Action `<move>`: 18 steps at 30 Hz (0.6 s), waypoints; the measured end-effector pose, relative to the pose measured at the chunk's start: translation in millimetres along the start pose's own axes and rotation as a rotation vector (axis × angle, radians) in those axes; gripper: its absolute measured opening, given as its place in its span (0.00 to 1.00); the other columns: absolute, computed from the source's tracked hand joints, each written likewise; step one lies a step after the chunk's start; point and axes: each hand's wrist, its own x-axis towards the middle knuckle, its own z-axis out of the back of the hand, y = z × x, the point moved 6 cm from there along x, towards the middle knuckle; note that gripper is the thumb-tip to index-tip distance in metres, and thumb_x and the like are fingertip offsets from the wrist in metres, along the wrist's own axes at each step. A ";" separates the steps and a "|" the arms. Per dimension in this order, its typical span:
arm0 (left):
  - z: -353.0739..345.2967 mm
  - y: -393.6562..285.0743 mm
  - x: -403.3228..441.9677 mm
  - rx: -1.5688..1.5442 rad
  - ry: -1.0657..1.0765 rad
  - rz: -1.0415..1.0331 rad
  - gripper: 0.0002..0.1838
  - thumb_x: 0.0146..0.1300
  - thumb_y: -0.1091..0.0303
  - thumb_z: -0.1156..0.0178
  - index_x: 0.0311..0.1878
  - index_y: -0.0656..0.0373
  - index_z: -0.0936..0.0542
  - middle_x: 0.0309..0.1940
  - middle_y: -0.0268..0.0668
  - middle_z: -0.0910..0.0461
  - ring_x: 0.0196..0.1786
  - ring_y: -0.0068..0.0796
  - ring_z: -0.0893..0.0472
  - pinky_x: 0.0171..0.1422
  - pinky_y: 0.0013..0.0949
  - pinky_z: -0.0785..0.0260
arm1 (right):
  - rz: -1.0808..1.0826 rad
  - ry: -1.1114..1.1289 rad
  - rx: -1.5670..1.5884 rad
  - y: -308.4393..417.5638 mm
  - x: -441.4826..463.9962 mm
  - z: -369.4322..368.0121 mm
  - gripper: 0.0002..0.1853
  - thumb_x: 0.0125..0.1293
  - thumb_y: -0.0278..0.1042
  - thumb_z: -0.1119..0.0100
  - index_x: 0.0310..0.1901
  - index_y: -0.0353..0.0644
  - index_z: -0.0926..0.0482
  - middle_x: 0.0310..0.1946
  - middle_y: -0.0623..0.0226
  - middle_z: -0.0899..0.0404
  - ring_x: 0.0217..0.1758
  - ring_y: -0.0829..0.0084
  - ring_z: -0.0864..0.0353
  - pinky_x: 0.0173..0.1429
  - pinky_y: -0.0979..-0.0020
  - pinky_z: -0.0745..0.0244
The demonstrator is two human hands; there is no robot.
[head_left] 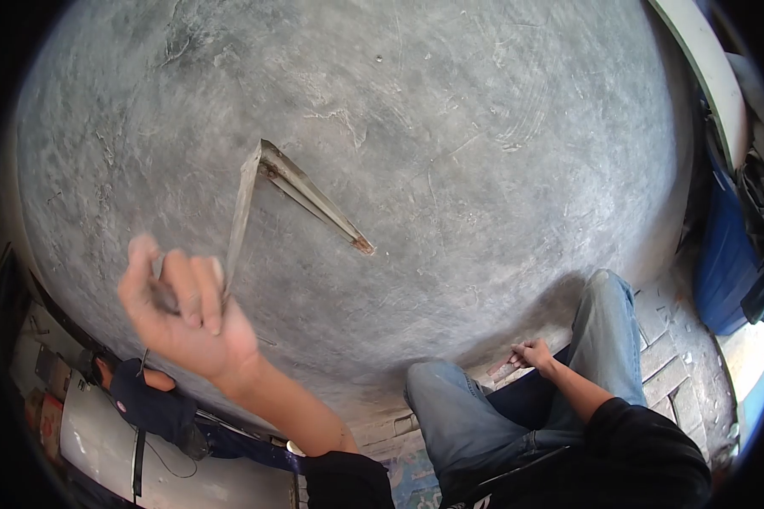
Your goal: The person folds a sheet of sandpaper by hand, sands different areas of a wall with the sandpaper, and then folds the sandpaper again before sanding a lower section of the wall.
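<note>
A bent, dull silver-grey metal strip with a folded profile (269, 155) lies on a broad, scuffed grey tabletop (484, 178), left of its middle. Its sharp bend points towards the far edge; one arm slants to a rust-brown end, while the other runs towards the near left and meets the left hand (187, 314). This hand is blurred, raised over the near left part of the tabletop, fingers curled inward; whether it grasps the strip or something else cannot be told. The right hand (530, 354) is low by the near edge, between knees in faded blue jeans (609, 327), its fingers partly bent; whether it holds anything cannot be told. Beyond the left edge, another person in dark clothing (153, 403) bears a small pale emblem, too small to read. White marking on the wearer's black shirt (586, 475) is cut off and illegible. A blue object (728, 259) stands beyond the right edge.
</note>
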 end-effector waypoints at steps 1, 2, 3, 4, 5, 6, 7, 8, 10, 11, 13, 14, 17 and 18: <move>11.2 -2.6 1.1 -0.079 -0.018 0.002 0.10 0.64 0.63 0.52 0.34 0.61 0.27 0.06 0.25 0.48 0.06 0.13 0.55 0.15 0.21 0.63 | 0.003 -0.007 -0.004 -0.6 1.6 2.6 0.13 0.64 0.36 0.45 0.30 0.34 0.20 0.22 0.66 0.19 0.19 0.79 0.23 0.25 0.79 0.28; 24.9 -4.5 3.2 -0.158 -0.036 0.007 0.10 0.64 0.64 0.52 0.34 0.61 0.27 0.05 0.25 0.48 0.06 0.14 0.55 0.16 0.22 0.63 | 0.012 -0.009 0.012 -2.0 3.6 4.5 0.13 0.65 0.36 0.45 0.30 0.34 0.20 0.22 0.66 0.19 0.19 0.79 0.23 0.25 0.79 0.28; 34.7 -3.7 8.4 -0.270 0.129 0.054 0.10 0.66 0.65 0.54 0.35 0.60 0.28 0.05 0.25 0.48 0.06 0.15 0.54 0.16 0.22 0.61 | 0.017 -0.009 0.029 -4.1 3.2 5.7 0.13 0.65 0.36 0.45 0.30 0.34 0.20 0.22 0.66 0.19 0.19 0.79 0.23 0.25 0.79 0.28; 45.5 -3.8 9.8 -0.273 0.123 0.060 0.10 0.66 0.65 0.54 0.35 0.60 0.28 0.05 0.25 0.48 0.06 0.15 0.54 0.16 0.22 0.61 | 0.012 -0.014 0.025 -3.0 0.5 7.3 0.13 0.65 0.36 0.45 0.30 0.34 0.20 0.22 0.66 0.19 0.19 0.79 0.23 0.25 0.79 0.28; 53.3 -2.9 10.0 -0.340 0.132 0.090 0.09 0.66 0.65 0.54 0.35 0.59 0.28 0.05 0.24 0.48 0.06 0.15 0.53 0.17 0.22 0.60 | 0.007 -0.019 0.028 -1.2 -0.9 8.3 0.13 0.65 0.36 0.46 0.30 0.34 0.20 0.22 0.66 0.19 0.19 0.79 0.23 0.25 0.79 0.28; 58.2 -1.3 9.8 -0.406 0.141 0.119 0.09 0.67 0.65 0.55 0.35 0.59 0.29 0.05 0.24 0.48 0.06 0.14 0.53 0.18 0.21 0.60 | 0.003 -0.023 0.031 0.7 -2.0 8.8 0.13 0.65 0.36 0.46 0.29 0.34 0.20 0.22 0.66 0.19 0.19 0.79 0.23 0.25 0.79 0.28; 63.3 0.1 9.7 -0.403 0.136 0.125 0.09 0.67 0.65 0.55 0.35 0.59 0.29 0.05 0.24 0.48 0.06 0.14 0.53 0.18 0.21 0.60 | -0.001 -0.023 0.037 0.9 -2.5 8.7 0.14 0.65 0.37 0.46 0.29 0.35 0.20 0.22 0.66 0.20 0.19 0.79 0.23 0.25 0.79 0.28; 66.9 1.0 9.2 -0.427 0.142 0.128 0.09 0.67 0.65 0.55 0.36 0.59 0.29 0.05 0.24 0.48 0.07 0.14 0.52 0.18 0.21 0.59 | -0.008 -0.022 0.034 -0.1 -2.0 8.5 0.14 0.65 0.37 0.46 0.29 0.35 0.20 0.22 0.66 0.20 0.19 0.79 0.23 0.25 0.79 0.28; 75.5 2.6 10.8 -0.445 0.141 0.135 0.09 0.67 0.65 0.55 0.36 0.59 0.30 0.05 0.24 0.48 0.07 0.14 0.52 0.19 0.21 0.58 | -0.001 -0.023 0.017 -2.9 0.6 8.3 0.14 0.65 0.37 0.46 0.29 0.35 0.20 0.21 0.67 0.20 0.19 0.79 0.24 0.24 0.80 0.28; 77.1 3.2 13.2 -0.489 0.182 0.140 0.08 0.67 0.65 0.55 0.37 0.59 0.30 0.05 0.24 0.48 0.07 0.14 0.51 0.20 0.22 0.57 | 0.004 -0.026 0.008 -5.2 2.2 8.4 0.14 0.65 0.37 0.46 0.28 0.34 0.20 0.21 0.67 0.20 0.18 0.79 0.24 0.24 0.79 0.28; 92.2 4.8 17.6 -0.529 0.214 0.154 0.08 0.67 0.65 0.55 0.37 0.59 0.30 0.05 0.24 0.47 0.07 0.14 0.51 0.20 0.22 0.57 | 0.003 -0.026 -0.007 -5.9 2.0 8.4 0.15 0.65 0.37 0.46 0.28 0.34 0.20 0.21 0.67 0.20 0.18 0.79 0.24 0.24 0.79 0.28; 111.8 8.5 22.5 -0.557 0.145 0.149 0.07 0.66 0.66 0.54 0.38 0.59 0.30 0.05 0.24 0.47 0.07 0.13 0.51 0.20 0.22 0.57 | 0.014 -0.029 -0.017 -4.5 1.4 8.7 0.15 0.65 0.37 0.46 0.28 0.34 0.20 0.21 0.67 0.20 0.18 0.79 0.24 0.25 0.79 0.28; 174.3 29.1 35.2 -0.623 -0.028 0.154 0.07 0.66 0.68 0.54 0.38 0.60 0.30 0.05 0.24 0.47 0.07 0.13 0.51 0.21 0.22 0.57 | 0.025 -0.028 -0.028 0.3 -3.9 9.6 0.16 0.65 0.38 0.46 0.27 0.34 0.20 0.21 0.67 0.20 0.18 0.79 0.24 0.26 0.79 0.27; 182.3 34.5 36.3 -0.665 -0.128 0.159 0.06 0.65 0.68 0.53 0.37 0.61 0.30 0.05 0.24 0.47 0.07 0.13 0.51 0.21 0.22 0.57 | 0.032 -0.026 -0.033 2.3 -4.4 8.8 0.16 0.65 0.38 0.46 0.27 0.33 0.20 0.21 0.67 0.20 0.18 0.79 0.24 0.26 0.79 0.27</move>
